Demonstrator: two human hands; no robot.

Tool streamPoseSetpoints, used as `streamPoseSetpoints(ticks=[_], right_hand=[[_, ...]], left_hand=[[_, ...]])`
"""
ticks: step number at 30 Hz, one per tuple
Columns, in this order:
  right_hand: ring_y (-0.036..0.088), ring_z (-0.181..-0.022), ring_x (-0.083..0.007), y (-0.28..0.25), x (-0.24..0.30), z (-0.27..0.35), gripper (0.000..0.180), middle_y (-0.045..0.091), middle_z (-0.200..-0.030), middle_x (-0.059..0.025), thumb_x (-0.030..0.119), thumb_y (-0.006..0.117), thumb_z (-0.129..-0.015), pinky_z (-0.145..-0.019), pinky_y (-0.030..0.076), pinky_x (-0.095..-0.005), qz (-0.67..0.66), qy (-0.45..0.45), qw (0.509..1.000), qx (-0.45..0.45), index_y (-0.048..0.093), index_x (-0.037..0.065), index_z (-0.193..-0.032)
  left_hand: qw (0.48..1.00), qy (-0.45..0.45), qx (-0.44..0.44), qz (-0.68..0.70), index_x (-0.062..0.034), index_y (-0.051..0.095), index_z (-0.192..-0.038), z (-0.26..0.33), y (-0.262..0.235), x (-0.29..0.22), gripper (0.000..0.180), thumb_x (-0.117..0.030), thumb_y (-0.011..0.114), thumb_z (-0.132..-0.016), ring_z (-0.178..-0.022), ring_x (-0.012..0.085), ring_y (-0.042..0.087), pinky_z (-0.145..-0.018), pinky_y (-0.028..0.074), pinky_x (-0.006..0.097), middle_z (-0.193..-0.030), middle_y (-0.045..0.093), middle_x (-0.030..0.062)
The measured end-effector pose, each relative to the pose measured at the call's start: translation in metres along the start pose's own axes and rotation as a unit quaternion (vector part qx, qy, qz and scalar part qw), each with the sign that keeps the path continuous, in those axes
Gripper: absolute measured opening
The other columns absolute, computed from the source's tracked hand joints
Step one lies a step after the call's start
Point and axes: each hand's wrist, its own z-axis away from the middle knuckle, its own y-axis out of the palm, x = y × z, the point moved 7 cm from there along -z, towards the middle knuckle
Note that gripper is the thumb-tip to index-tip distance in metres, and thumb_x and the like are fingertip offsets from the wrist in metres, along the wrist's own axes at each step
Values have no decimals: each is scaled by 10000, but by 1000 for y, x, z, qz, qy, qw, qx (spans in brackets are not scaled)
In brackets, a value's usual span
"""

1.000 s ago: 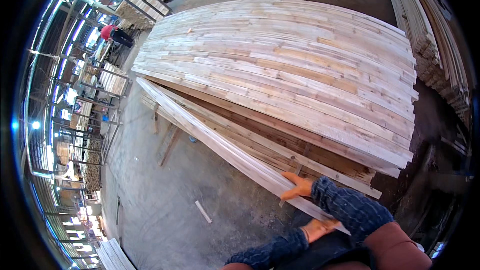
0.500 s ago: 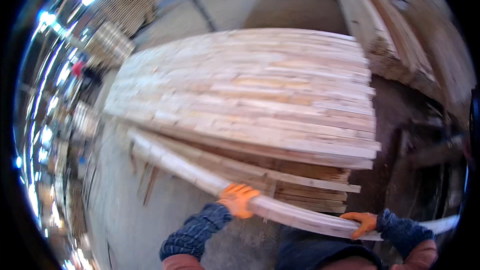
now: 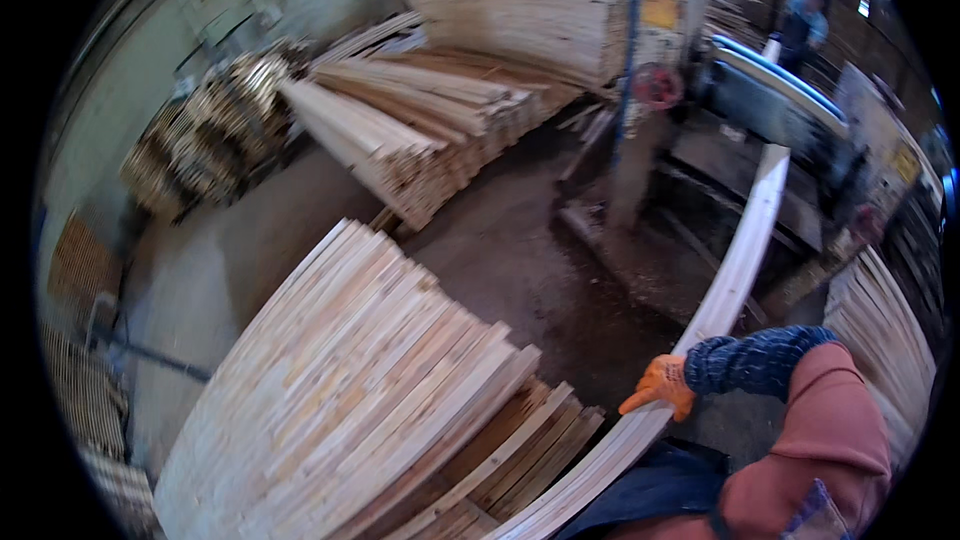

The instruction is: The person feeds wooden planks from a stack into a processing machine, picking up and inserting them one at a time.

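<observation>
Orange-gloved, your right hand (image 3: 662, 387) closes over a long, pale plank (image 3: 745, 250), fingers lapped across its edge; your left hand is out of view, so its hold cannot be told. The plank slants through the right half of the scene, its near end running off the lower edge beside your dark apron (image 3: 650, 485). Its far end lies at a worn machine (image 3: 755, 115) fitted with a red handwheel (image 3: 657, 87) and a blue bar (image 3: 780, 73); whether it touches is unclear. A dark blue knitted sleeve (image 3: 755, 358) covers your forearm. To the plank's left sits a broad stack of boards (image 3: 340, 390), narrower lengths jutting out lower on its near side. Farther back, a second lumber pile (image 3: 450, 130) rises across the floor (image 3: 490, 260), and a co-worker (image 3: 800, 30) stands beyond the machine.
</observation>
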Motion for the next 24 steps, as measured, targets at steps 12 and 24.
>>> streamPoseSetpoints(ticks=[12, 24], right_hand=[[397, -1476, -342, -23, -130, 161, 1055, 447, -1571, -154, 181, 868, -665, -1272, 202, -505, 86, 212, 911, -344, 356, 273, -1584], [585, -1218, -303, 12, -57, 45, 1182, 602, -1331, -99, 188, 815, -501, -1137, 396, -484, 104, -29, 921, -374, 338, 222, -1582]], left_hand=[[936, 66, -335, -81, -76, 670, -1141, -59, -172, -197, 393, -280, 612, -810, -999, 310, 635, -1089, 426, 522, -989, 674, 104], [973, 94, -208, 44, -153, 487, -1496, -164, -130, -329, 985, -461, 878, -646, -1236, 331, 568, -1094, 422, 469, -1326, 631, 143]])
